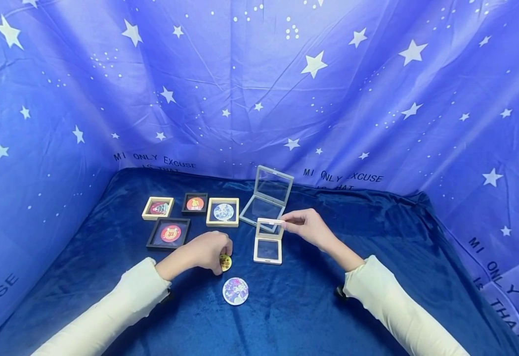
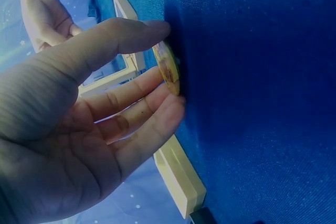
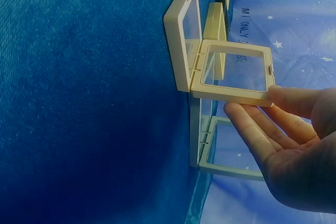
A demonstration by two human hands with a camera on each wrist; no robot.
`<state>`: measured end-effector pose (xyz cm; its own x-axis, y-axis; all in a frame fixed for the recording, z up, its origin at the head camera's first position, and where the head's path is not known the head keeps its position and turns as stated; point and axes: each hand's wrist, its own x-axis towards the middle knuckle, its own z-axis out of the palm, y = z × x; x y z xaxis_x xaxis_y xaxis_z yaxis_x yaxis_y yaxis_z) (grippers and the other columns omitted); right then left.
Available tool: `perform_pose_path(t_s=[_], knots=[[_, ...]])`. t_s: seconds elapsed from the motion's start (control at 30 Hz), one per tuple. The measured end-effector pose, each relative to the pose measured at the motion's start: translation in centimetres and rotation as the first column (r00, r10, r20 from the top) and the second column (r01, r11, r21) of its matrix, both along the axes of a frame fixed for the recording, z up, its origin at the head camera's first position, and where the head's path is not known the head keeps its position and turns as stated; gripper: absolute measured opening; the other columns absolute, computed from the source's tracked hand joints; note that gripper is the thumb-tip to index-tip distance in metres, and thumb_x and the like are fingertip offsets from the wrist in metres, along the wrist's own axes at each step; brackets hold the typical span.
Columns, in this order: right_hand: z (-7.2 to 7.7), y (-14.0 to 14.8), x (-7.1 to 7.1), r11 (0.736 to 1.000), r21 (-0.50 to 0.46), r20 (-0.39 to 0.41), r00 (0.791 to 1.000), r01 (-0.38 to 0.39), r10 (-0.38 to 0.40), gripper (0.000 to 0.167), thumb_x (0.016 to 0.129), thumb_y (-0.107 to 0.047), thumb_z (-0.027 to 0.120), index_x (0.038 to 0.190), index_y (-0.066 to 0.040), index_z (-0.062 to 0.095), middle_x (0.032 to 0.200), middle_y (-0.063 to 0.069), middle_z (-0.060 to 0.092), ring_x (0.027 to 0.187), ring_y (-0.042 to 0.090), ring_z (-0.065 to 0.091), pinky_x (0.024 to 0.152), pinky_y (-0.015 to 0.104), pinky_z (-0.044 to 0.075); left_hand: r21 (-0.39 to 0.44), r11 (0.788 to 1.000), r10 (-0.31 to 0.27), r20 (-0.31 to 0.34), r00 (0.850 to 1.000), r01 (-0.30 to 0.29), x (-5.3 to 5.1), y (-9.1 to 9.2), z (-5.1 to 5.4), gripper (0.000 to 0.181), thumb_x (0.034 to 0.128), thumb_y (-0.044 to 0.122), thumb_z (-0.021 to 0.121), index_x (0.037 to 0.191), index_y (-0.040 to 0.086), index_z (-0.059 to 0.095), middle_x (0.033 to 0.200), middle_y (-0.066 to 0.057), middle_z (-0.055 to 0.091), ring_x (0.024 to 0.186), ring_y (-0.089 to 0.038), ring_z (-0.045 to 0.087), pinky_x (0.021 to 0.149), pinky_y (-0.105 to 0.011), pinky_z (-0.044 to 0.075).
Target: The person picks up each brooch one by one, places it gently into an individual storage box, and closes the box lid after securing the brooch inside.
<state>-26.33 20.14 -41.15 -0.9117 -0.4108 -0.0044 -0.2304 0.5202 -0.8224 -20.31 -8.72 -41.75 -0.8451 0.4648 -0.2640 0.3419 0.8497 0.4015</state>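
My left hand [image 1: 203, 251] pinches a small yellow round badge [image 1: 226, 263] between thumb and fingertips. The left wrist view shows this badge [image 2: 168, 69] edge-on, close to the blue cloth. With thumb and fingers, my right hand [image 1: 308, 227] grips the raised lid of a small cream display frame [image 1: 267, 250]. That frame is hinged open, its base on the cloth and clear film [image 3: 236, 69] in the lid. Nearer the front lies a purple-and-white round badge [image 1: 235, 291]. Behind the cream frame stands a larger grey-blue frame [image 1: 263, 209], hinged open as well.
Closed frames holding round badges sit at the left: a large black one [image 1: 169, 246], a small black one [image 1: 185, 203], a cream one [image 1: 144, 215] and a wider cream one [image 1: 223, 224]. A starry blue curtain [image 1: 224, 84] encloses the cloth-covered table [image 1: 295, 316].
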Motion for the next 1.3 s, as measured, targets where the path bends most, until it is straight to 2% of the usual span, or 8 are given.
perform_pose_path(t_s=[0.13,0.27,0.73,0.9,1.3], knots=[[-0.1,0.03,-0.13,1.0,-0.016,0.011,1.0,-0.008,0.008,0.021,0.098,-0.011,0.067,0.114,0.001,0.075,0.112,0.021,0.075,0.101,0.038,0.073,0.09,0.052,0.058,0.047,0.999,0.006,0.028,1.0,-0.007,-0.02,-0.09,0.09,0.034,0.0689,0.002,0.091,0.097,0.006,0.073,0.088,-0.003,0.064,0.078,-0.016,0.056,0.076,-0.038,0.053],[-0.18,-0.04,-0.27,1.0,-0.025,0.022,1.0,-0.012,0.012,0.022,0.099,-0.009,0.065,0.115,0.004,0.074,0.115,0.025,0.073,0.102,0.038,0.073,0.09,0.051,0.058,0.073,0.997,0.005,0.035,0.999,-0.008,-0.14,-0.26,0.05,0.034,0.0689,0.001,0.09,0.097,0.004,0.073,0.089,-0.004,0.065,0.079,-0.017,0.056,0.077,-0.039,0.054],[-0.1,0.0,-0.32,1.0,-0.01,0.03,1.0,-0.002,0.002,0.022,0.098,-0.01,0.067,0.114,0.002,0.075,0.112,0.023,0.075,0.099,0.036,0.073,0.088,0.05,0.059,0.084,0.996,0.029,0.035,0.999,-0.032,-0.46,-0.33,-0.03,0.033,0.0708,0.001,0.089,0.1,0.002,0.073,0.091,-0.005,0.067,0.08,-0.018,0.058,0.079,-0.04,0.055],[-0.08,0.07,-0.32,1.0,-0.003,0.026,1.0,0.002,-0.001,0.021,0.097,-0.009,0.067,0.113,0.001,0.076,0.111,0.022,0.075,0.098,0.036,0.073,0.087,0.051,0.059,0.087,0.996,0.016,0.007,1.0,-0.017,-0.53,-0.32,0.15,0.033,0.0703,0.002,0.09,0.099,0.002,0.074,0.089,-0.005,0.068,0.079,-0.017,0.058,0.078,-0.038,0.054],[-0.18,-0.03,-0.41,1.0,-0.006,0.023,1.0,-0.002,0.002,0.02,0.098,-0.008,0.067,0.113,0.002,0.075,0.111,0.022,0.075,0.098,0.036,0.073,0.087,0.05,0.059,0.123,0.992,0.036,-0.079,0.996,-0.026,-0.94,0.51,0.77,0.035,0.0725,0.008,0.09,0.104,0.002,0.075,0.1,-0.008,0.072,0.088,-0.018,0.061,0.087,-0.041,0.055]])
